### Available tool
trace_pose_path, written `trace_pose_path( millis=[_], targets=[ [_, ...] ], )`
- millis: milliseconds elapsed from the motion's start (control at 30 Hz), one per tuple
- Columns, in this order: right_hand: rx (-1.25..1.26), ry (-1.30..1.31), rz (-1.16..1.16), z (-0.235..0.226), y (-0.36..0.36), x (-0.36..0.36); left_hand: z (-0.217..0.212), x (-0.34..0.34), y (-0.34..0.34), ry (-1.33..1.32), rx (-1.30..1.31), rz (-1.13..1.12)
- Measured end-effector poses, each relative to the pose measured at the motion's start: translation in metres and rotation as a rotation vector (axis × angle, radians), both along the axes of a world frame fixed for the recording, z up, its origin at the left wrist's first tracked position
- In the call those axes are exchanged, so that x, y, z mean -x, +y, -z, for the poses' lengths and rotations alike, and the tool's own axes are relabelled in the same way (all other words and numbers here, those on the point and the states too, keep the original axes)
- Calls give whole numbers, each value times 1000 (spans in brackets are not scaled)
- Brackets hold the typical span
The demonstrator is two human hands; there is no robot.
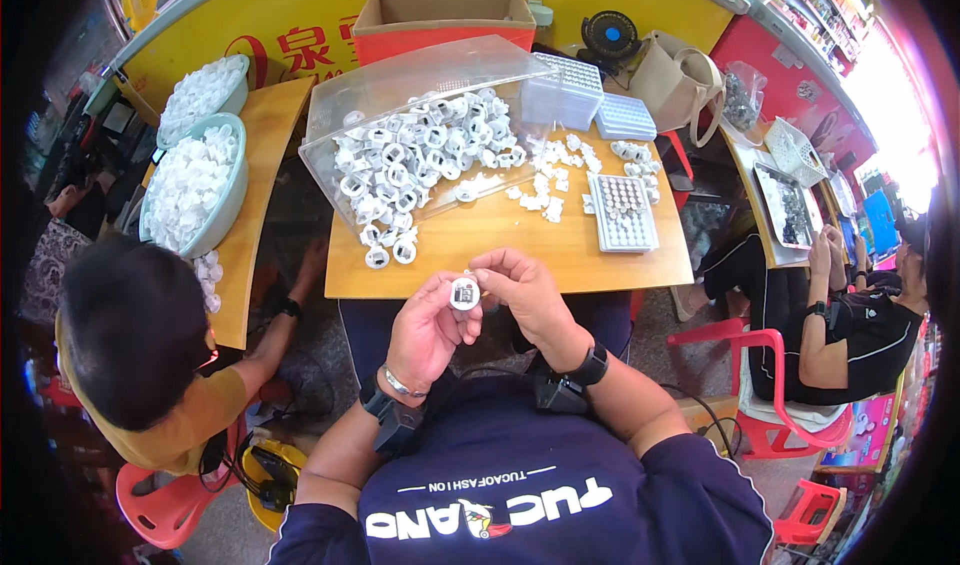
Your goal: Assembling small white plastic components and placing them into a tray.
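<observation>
Just off the near edge of the wooden table (450,283), my left hand (425,333) grips a small round white plastic part (465,294) with dark and metallic pieces set in its face. My right hand (532,300) is closed in a pinch at the part's upper right side; its fingertips hide whatever they hold. Beyond my hands, a clear plastic bin (345,135) lies tipped toward me. Many similar round white parts (405,180) spill from it onto the tabletop. Smaller white pieces (552,180) are scattered to the right, beside a tray of small round metallic pieces (625,210).
A cardboard box (445,27), a small black fan (610,35) and a beige bag (665,80) stand along the far side. On the left, a person (150,355) sits by tubs (232,205) of white parts. Another person (840,330) sits at right near a red chair (760,375).
</observation>
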State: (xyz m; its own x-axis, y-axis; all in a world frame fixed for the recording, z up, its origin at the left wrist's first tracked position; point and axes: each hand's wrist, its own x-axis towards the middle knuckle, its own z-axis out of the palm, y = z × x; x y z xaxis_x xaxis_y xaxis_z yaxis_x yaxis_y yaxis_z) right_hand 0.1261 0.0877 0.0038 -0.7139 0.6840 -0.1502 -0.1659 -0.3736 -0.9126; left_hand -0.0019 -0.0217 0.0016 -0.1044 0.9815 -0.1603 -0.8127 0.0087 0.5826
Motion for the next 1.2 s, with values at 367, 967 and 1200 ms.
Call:
trace_pose_path(
  millis=[367,967,1200],
  targets=[
    [-36,-17,-2,-2,0,-5,4,4,-6,-27,-49,-46],
    [-202,48,16,-5,-14,6,10,5,-3,28,71,-91],
    [-471,-122,5,-10,-16,6,9,3,-3,21,89,-106]
  ],
)
